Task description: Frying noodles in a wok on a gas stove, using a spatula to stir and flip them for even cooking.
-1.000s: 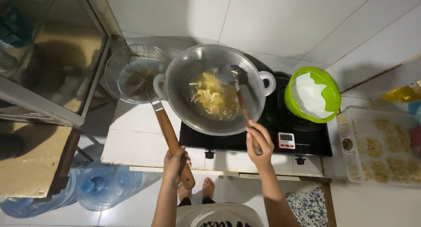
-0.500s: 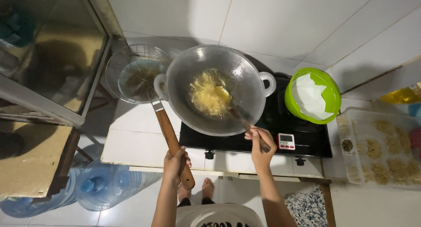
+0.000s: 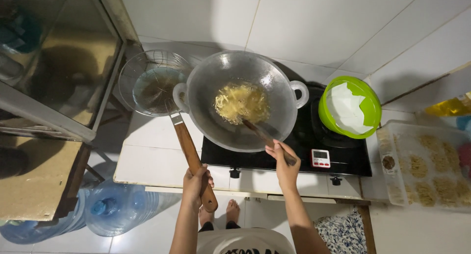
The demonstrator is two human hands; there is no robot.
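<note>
A grey wok (image 3: 206, 94) sits on a black stove (image 3: 338, 156), with yellow noodles (image 3: 242, 102) frying in its middle. My right hand (image 3: 284, 161) grips wooden chopsticks (image 3: 260, 134) whose tips reach the near edge of the noodles. My left hand (image 3: 197, 180) holds the long wooden handle (image 3: 189, 153) of a wire strainer (image 3: 152, 85) that rests to the left of the wok.
A green bowl (image 3: 370, 107) lined with white paper stands at the right of the stove. A clear tray (image 3: 427, 168) of noodle nests lies at far right. A small white timer (image 3: 320, 158) sits on the stove front. Blue water jugs (image 3: 117, 207) stand on the floor below left.
My right hand has drawn the chopsticks from the right side of the wok toward the near edge. The noodles have gathered into a tighter clump. The left hand stays on the strainer handle.
</note>
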